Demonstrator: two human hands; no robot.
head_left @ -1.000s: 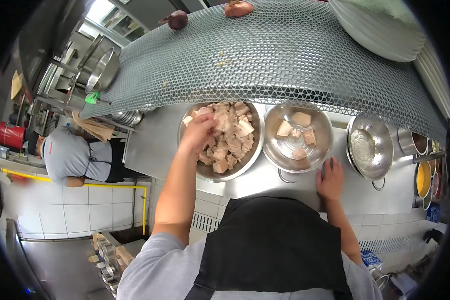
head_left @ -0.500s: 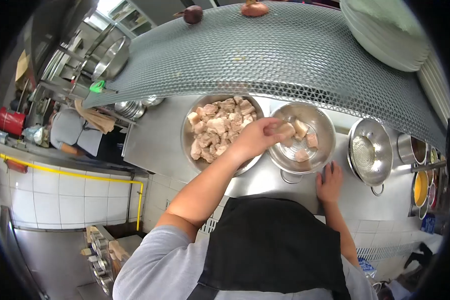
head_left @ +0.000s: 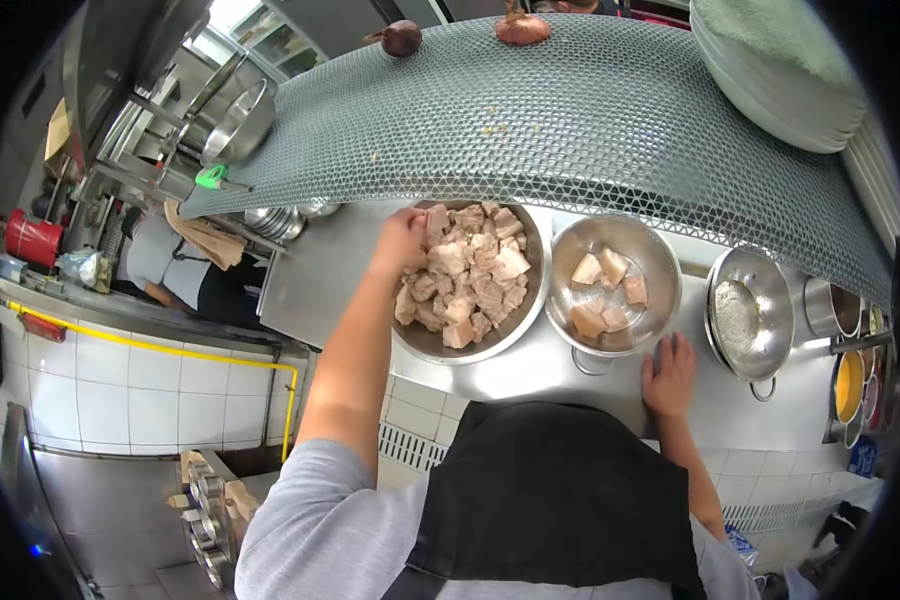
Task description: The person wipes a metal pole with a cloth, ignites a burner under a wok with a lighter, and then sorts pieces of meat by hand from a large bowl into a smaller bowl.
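Note:
My left hand (head_left: 402, 241) reaches over the left rim of a large steel bowl heaped with meat chunks (head_left: 470, 270). Its fingers are closed at a chunk near the upper left of the heap. Just right of that bowl is a smaller steel pan (head_left: 660, 270) with several meat pieces (head_left: 588, 320) lying inside. My right hand (head_left: 671, 376) rests flat on the steel counter (head_left: 530, 374), fingers apart and holding nothing, at the pan's lower right.
A perforated metal shelf (head_left: 570, 120) overhangs the counter's back, bearing onions (head_left: 523, 28) and stacked white plates (head_left: 770, 90). Nested steel pans (head_left: 755, 330) stand to the right. Another person (head_left: 165, 262) bends over at the far left.
My left hand has moved left from the smaller pan to the large bowl. The piece it held now lies in the smaller pan. My right hand stays on the counter.

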